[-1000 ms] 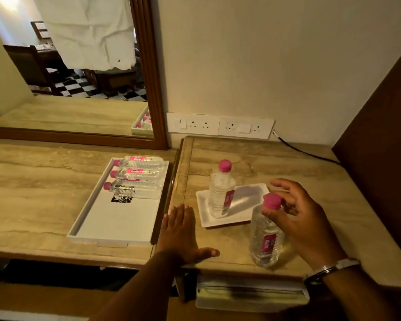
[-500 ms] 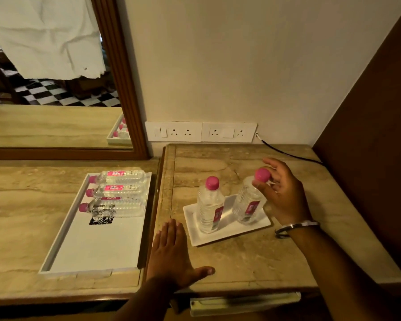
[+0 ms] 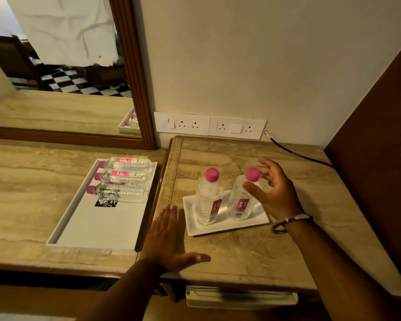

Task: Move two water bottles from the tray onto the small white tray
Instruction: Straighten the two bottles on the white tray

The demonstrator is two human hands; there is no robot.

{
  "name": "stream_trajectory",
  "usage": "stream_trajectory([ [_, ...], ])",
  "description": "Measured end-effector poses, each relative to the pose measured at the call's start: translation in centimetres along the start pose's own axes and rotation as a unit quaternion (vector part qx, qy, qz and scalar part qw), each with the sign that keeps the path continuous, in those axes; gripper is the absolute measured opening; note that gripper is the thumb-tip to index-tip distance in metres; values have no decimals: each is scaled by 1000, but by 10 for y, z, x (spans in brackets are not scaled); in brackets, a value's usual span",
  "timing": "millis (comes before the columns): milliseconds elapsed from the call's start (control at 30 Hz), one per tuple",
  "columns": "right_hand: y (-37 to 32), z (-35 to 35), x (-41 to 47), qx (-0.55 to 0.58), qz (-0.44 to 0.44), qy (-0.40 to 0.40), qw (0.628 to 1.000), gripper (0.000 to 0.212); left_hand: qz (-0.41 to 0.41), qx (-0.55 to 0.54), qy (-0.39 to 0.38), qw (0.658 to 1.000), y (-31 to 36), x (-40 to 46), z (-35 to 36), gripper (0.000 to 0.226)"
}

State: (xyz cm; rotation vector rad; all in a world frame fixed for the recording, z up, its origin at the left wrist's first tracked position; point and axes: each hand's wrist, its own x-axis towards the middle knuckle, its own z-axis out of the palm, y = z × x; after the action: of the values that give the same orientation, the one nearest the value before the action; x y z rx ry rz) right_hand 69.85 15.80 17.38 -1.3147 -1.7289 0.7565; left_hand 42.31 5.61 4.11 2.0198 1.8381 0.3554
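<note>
Two clear water bottles with pink caps stand upright side by side on the small white tray (image 3: pixel 220 228): the left bottle (image 3: pixel 208 200) and the right bottle (image 3: pixel 239 205). My right hand (image 3: pixel 276 193) hovers beside the right bottle's cap, fingers spread, thumb in front of the bottle's shoulder, no firm grip visible. My left hand (image 3: pixel 169 237) lies flat, palm down, on the stone top just left of the small tray. The large white tray (image 3: pixel 102 228) to the left holds three more bottles (image 3: pixel 123 175) lying on their sides at its far end.
A wall with a socket strip (image 3: pixel 210 125) stands behind the small tray, and a black cable (image 3: pixel 294 154) runs along the back right. A dark wooden panel (image 3: pixel 375 158) bounds the right side. A framed mirror (image 3: pixel 56 66) fills the upper left.
My right hand carried the second bottle from the table's front edge onto the small tray, stood it beside the first, and loosened its fingers from the cap. My left hand stayed flat.
</note>
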Motion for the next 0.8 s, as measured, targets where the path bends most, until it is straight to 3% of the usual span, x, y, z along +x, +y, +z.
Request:
stream_trajectory([
  [167,54,-4,-21,26,86,-67,994,94,-17,-75,74,994,27,20,-3,144],
  [300,81,13,-33,-61,106,-146,982,105,-38,-107,83,990,51,40,7,126],
  [500,92,46,-29,-65,90,-107,988,81,5,-78,100,992,43,56,10,109],
  [600,98,50,-36,-63,95,-90,989,79,36,-76,65,994,38,65,1,107],
  [800,101,50,-38,-25,116,-99,988,86,28,-91,69,993,37,68,0,96],
])
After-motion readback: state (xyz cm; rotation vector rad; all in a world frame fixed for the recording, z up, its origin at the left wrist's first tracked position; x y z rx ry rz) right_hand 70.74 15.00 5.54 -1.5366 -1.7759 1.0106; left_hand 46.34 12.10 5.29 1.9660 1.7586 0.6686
